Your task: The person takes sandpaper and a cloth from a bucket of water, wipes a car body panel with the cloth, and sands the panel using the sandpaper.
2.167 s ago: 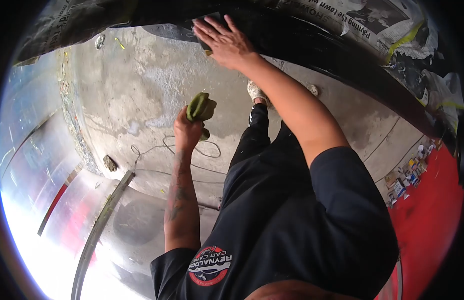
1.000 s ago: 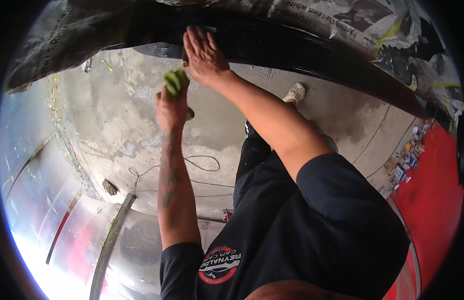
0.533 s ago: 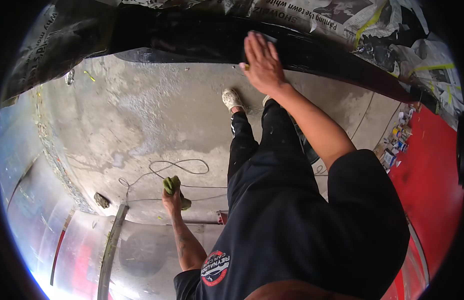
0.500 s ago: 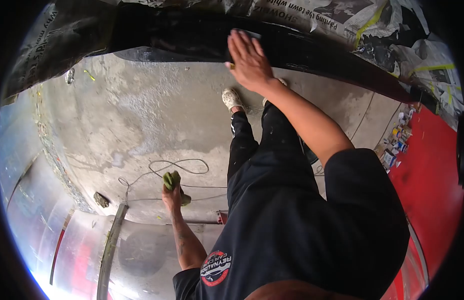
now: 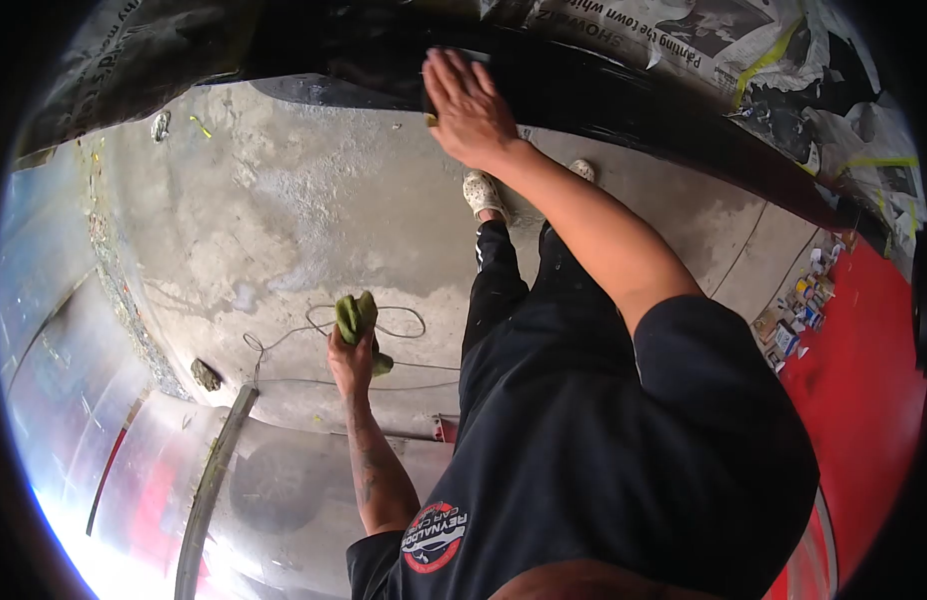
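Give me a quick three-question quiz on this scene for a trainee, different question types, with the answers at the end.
1. Multiple choice: what does the left hand hold? A) a paintbrush B) a green cloth C) a spray can
2. True or false: the right hand is clenched in a fist at the black panel.
3. Fill in: printed sheets of ____ line the panel's far edge.

Key: 1. B. 2. False; its fingers are extended. 3. newspaper.
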{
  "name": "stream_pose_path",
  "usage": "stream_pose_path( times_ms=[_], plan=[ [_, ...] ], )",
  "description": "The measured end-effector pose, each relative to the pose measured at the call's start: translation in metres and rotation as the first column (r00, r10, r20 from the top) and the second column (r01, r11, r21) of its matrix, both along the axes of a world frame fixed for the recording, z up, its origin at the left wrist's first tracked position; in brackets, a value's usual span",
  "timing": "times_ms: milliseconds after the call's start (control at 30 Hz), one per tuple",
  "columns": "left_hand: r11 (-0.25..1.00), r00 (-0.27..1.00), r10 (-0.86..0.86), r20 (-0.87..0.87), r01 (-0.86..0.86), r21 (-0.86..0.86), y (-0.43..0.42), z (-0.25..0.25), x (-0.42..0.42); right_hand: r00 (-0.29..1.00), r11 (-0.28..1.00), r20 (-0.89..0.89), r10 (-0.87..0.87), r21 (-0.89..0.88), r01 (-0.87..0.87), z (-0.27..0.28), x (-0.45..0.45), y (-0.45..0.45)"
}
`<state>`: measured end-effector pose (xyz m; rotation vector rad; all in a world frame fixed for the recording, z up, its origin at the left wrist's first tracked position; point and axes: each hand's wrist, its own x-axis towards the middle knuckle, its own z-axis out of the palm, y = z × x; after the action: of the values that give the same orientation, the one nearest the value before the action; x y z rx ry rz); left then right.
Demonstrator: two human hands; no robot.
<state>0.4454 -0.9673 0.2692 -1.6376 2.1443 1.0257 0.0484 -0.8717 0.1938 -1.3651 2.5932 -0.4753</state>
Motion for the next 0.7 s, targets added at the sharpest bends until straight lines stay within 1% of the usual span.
stream_pose_path(
  times_ms=[33,100,133,200,233,267,300,367,400,433,467,500,533,567,633,667,700],
  plan=[
    [0.999,0.999,-0.038,-0.003,0.038,-0.002,0.001,0.0,-0.017,1.0,0.998,-0.02,0.002,-0.064,-0.003,-0.009,0.004,-0.029],
    [0.99,0.99,-0.14,0.001,0.14,-0.014,-0.003,0.0,-0.039,0.997,0.998,-0.061,-0.041,-0.048,0.038,-0.003,0.007,-0.056],
    [0.991,0.991,-0.134,-0.031,0.133,-0.03,-0.003,0.001,-0.041,0.996,0.999,-0.086,-0.001,-0.051,-0.003,-0.006,0.004,-0.046],
    [1.0,0.995,0.002,-0.098,0.0,0.02,-0.003,-0.002,-0.014,0.984,0.994,-0.155,0.085,-0.056,-0.095,-0.013,-0.016,0.0],
    [0.997,0.989,0.071,-0.13,-0.065,0.051,-0.001,0.0,0.003,0.983,0.999,-0.175,0.052,0.007,-0.051,-0.01,-0.021,0.03],
    [0.991,0.984,0.129,-0.126,-0.122,0.062,0.003,0.007,0.018,0.987,0.998,-0.159,0.034,0.056,-0.025,-0.005,-0.023,0.056],
    [0.983,0.977,0.177,-0.116,-0.168,0.08,0.008,0.006,0.042,0.989,0.997,-0.149,0.013,0.077,-0.001,-0.002,-0.024,0.065],
    [0.976,0.971,0.219,-0.095,-0.216,0.039,0.023,0.019,0.055,0.993,0.991,-0.112,-0.043,0.123,0.057,-0.002,-0.017,0.074],
    [0.978,0.975,0.205,-0.082,-0.201,0.048,0.025,0.023,0.054,0.989,0.985,-0.105,-0.099,0.132,0.113,-0.004,-0.011,0.058],
    [0.98,0.978,0.192,-0.076,-0.188,0.058,0.026,0.022,0.048,0.992,0.991,-0.09,-0.09,0.088,0.098,-0.006,-0.01,0.039],
    [0.982,0.981,0.18,-0.072,-0.175,0.069,0.026,0.02,0.04,0.997,0.999,-0.071,-0.034,0.017,0.035,-0.01,-0.01,0.015],
    [0.994,0.994,0.1,-0.055,-0.097,0.05,0.023,0.015,0.027,0.998,0.999,-0.05,0.026,-0.037,-0.028,-0.009,-0.008,-0.012],
    [0.999,0.999,0.017,-0.035,-0.016,0.035,0.017,0.007,0.006,0.993,0.999,-0.116,0.032,-0.02,-0.035,-0.01,-0.005,-0.038],
    [0.998,0.998,-0.066,-0.013,0.066,0.023,0.012,0.002,-0.012,0.99,1.0,-0.139,0.02,-0.004,-0.02,-0.003,-0.004,-0.05],
    [0.979,0.978,-0.205,-0.048,0.204,-0.03,0.002,0.005,-0.047,0.992,0.992,-0.116,0.039,-0.116,-0.053,-0.015,-0.013,-0.039],
    [0.989,0.984,-0.145,-0.106,0.147,0.009,-0.003,0.006,-0.051,0.987,0.997,-0.146,0.06,-0.046,-0.067,-0.017,-0.021,-0.018],
    [0.997,0.994,-0.025,-0.103,0.033,0.075,-0.005,0.011,-0.05,0.98,0.996,-0.178,0.083,0.026,-0.08,-0.012,-0.034,0.014]
  ],
)
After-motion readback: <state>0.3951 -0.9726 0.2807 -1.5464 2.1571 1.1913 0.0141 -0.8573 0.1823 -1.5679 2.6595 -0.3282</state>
